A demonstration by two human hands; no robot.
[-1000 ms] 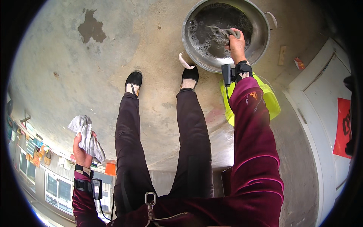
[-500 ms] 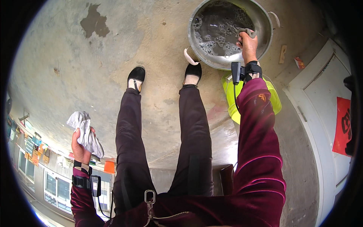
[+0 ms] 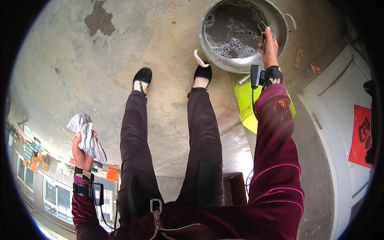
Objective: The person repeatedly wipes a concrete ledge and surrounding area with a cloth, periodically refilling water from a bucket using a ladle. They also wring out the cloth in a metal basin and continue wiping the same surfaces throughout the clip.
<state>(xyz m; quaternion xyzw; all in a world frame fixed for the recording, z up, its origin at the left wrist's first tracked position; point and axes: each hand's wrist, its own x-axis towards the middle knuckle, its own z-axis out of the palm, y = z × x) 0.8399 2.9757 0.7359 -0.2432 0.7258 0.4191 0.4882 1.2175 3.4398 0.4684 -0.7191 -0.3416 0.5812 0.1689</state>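
My left hand, out at the left side, is closed around a crumpled white-grey cloth that bulges above and below the fingers; it may be a sock. At the upper right, my right hand is over the near right part of a round metal basin. Its fingers are closed on a wet grey cloth, mostly hidden by the hand. Thin streaks, like water, run beside that cloth. Dark water with foam fills much of the basin.
Under my right forearm stands a yellow-green plastic bucket. The basin has wrapped loop handles. My feet in black shoes rest on the concrete floor. A small wooden block lies right of the basin, near a white door.
My right hand has shifted slightly right and turned, its thumb side now pointing up. Streaks now show by the grey cloth. My left hand moved slightly left with its cloth.
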